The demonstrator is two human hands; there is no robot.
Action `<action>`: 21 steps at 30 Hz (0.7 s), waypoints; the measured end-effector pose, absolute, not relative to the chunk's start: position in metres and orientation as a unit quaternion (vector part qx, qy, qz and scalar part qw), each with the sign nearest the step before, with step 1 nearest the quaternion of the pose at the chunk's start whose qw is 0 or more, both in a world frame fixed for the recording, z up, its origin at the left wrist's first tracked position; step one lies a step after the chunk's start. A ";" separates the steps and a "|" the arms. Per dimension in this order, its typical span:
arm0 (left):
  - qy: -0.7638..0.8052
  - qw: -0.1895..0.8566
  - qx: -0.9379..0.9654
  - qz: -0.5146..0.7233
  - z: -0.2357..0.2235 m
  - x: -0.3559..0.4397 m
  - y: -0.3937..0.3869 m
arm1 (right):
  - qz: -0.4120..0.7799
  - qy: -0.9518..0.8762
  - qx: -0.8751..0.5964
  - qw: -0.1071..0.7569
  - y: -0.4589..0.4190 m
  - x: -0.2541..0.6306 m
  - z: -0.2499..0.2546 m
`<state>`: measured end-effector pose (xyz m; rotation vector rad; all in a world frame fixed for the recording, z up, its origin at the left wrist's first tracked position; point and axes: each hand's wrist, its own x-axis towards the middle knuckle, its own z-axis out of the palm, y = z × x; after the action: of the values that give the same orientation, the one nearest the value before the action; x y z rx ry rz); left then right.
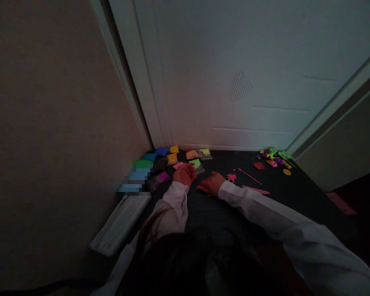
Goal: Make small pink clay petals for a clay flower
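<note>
My left hand [184, 175] is over the front of the packets, its fingers curled inward; anything inside them is too dark and small to make out. Partly behind it lies a pink packet [178, 165], and a light green packet [195, 164] is just beyond its fingers. Low over the dark tabletop, my right hand [212, 183] points left with fingers reaching out, and I see nothing held in it. Right of that hand sits a cluster of small pink clay bits [231, 177]. A thin pink stick tool [249, 176] and a flat pink clay knife [255, 189] lie farther right.
Colored clay packets [162, 151] line the back left. A pale, long case [121, 224] lies at the left edge near a blurred-out blue item [138, 179]. Colorful small clay pieces [274, 156] and a dark red lump [259, 165] are at back right. A white panel [203, 82] rises behind.
</note>
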<state>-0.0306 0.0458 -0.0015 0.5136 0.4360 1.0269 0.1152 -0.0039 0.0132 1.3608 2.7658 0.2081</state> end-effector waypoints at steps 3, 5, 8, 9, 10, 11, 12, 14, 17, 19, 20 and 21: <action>0.208 0.815 0.246 0.482 -0.002 -0.031 0.045 | 0.062 0.876 0.478 -0.005 0.000 0.117 0.029; 0.219 0.812 0.248 0.481 -0.002 -0.030 0.046 | 0.060 0.850 0.519 -0.059 -0.003 0.126 0.047; 0.252 0.802 0.259 0.476 -0.003 -0.026 0.046 | 0.060 0.803 0.570 -0.166 -0.012 0.157 0.076; 0.270 0.794 0.269 0.473 -0.004 -0.024 0.047 | 0.058 0.785 0.584 -0.197 -0.016 0.171 0.082; 0.290 0.783 0.287 0.469 -0.005 -0.022 0.046 | 0.054 0.770 0.597 -0.218 -0.020 0.187 0.084; 0.314 0.767 0.314 0.463 -0.006 -0.019 0.045 | 0.046 0.763 0.606 -0.218 -0.025 0.204 0.084; 0.337 0.744 0.353 0.456 -0.007 -0.016 0.044 | 0.032 0.760 0.617 -0.201 -0.031 0.220 0.079; 0.367 0.678 0.462 0.439 -0.009 -0.012 0.038 | -0.010 0.752 0.640 -0.158 -0.044 0.247 0.060; 0.339 0.582 0.623 0.397 -0.009 -0.010 0.027 | -0.064 0.737 0.665 -0.097 -0.065 0.267 0.024; 0.303 0.556 0.680 0.370 -0.008 -0.010 0.020 | -0.053 0.722 0.682 -0.101 -0.075 0.269 0.007; 0.293 0.546 0.697 0.360 -0.007 -0.011 0.018 | -0.052 0.718 0.686 -0.104 -0.079 0.267 0.003; 0.289 0.541 0.706 0.354 -0.007 -0.011 0.017 | -0.053 0.714 0.690 -0.104 -0.081 0.265 0.000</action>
<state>-0.0110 0.0166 -0.0072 1.6771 0.6866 0.8421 0.2652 -0.0809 0.0002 2.3243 2.4046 -0.1799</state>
